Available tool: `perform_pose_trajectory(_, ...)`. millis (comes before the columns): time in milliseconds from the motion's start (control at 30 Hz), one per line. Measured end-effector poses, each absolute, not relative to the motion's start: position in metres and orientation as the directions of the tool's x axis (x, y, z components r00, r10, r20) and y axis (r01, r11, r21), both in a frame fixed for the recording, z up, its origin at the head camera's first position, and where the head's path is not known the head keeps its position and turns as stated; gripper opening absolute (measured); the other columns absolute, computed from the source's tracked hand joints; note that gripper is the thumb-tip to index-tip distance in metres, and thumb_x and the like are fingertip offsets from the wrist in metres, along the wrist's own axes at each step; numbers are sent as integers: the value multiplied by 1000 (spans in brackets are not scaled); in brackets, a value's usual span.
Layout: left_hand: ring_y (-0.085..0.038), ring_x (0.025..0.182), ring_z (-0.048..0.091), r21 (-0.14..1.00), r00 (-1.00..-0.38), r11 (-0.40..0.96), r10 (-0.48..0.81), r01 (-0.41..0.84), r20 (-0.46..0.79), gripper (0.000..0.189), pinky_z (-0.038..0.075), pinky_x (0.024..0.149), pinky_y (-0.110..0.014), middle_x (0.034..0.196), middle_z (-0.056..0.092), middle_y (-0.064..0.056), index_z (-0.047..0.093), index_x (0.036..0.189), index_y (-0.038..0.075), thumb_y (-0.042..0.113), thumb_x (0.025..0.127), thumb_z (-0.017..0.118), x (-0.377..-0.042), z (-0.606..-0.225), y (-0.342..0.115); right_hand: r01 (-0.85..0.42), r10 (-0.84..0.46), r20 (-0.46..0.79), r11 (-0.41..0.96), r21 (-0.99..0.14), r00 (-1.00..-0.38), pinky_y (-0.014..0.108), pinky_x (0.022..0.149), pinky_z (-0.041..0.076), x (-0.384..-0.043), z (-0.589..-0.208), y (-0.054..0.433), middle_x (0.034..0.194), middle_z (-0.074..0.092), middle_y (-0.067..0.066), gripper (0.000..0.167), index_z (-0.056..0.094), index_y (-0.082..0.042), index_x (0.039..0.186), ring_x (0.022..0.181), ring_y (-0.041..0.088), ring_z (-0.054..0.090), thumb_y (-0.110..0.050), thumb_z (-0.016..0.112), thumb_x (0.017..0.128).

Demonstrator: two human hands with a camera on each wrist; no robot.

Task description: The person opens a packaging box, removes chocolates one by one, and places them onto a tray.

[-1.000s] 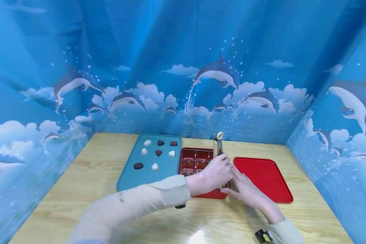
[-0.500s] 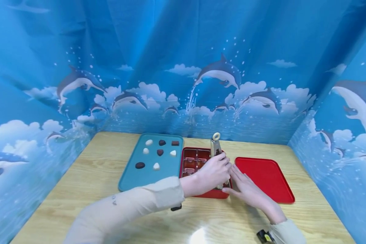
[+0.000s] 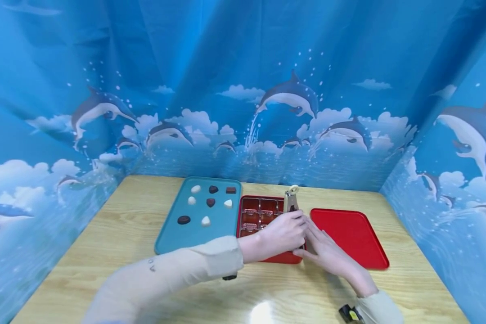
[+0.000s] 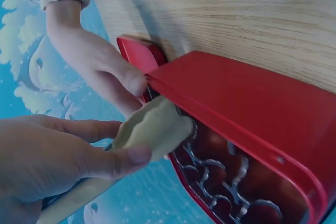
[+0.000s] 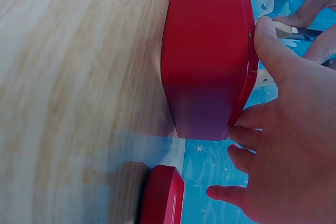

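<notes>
My left hand (image 3: 281, 235) grips a pair of tongs (image 3: 290, 201) with a ring at its top end. In the left wrist view the cream scalloped tongs tips (image 4: 157, 129) reach inside the rim of a red box (image 4: 252, 98), at its near right corner. I cannot tell whether the tips hold anything. A clear tray of compartments (image 3: 249, 219) lines the box. My right hand (image 3: 328, 252) rests against the box's right corner, thumb at the rim and the other fingers extended along the side, as the right wrist view shows.
Left of the box, a teal tray (image 3: 174, 236) bears several white and dark brown chocolates, among them a dark oval one (image 3: 184, 220). A red lid (image 3: 352, 238) lies on the wooden table (image 3: 105, 234) at right. A dolphin-print curtain (image 3: 243, 112) stands behind.
The tongs' ring end tilts left, then comes back right and sits lower, with my left hand slightly lower too. My right hand keeps its place on the box.
</notes>
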State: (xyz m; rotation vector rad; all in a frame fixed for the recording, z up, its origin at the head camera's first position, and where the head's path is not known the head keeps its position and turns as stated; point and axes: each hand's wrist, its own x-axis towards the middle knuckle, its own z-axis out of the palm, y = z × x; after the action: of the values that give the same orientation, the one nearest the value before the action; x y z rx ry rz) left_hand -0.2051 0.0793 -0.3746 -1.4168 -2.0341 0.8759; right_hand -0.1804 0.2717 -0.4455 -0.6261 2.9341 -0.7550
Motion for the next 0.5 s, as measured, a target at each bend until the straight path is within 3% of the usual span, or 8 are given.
perform_pose_trajectory(167,-11,124,57,-723,-331,317,935,614,129,30,36,112,-30,131,67,10,70,131,31,31,104,56,-210,-370,64,-365,-383,57,812,-454,-922,70,113,24,-181,-444,271,164,21,27,93,26,1,159,149,50,20,-55,63,95)
perform_pose_trajectory(333,-13,116,59,-667,-320,394,917,632,239,29,40,109,-33,120,69,10,71,127,32,26,101,61,-215,-368,42,-374,-386,69,811,-450,-920,70,113,24,-180,-443,270,165,22,23,91,26,0,159,149,49,19,-53,64,95)
perform_pose_trajectory(500,-15,117,59,-588,-339,451,893,671,297,34,43,106,-35,120,68,7,68,132,32,24,98,68,-219,-370,20,-380,-389,75,811,-446,-918,71,113,24,-180,-444,270,165,21,23,92,25,0,159,149,50,19,-53,64,95)
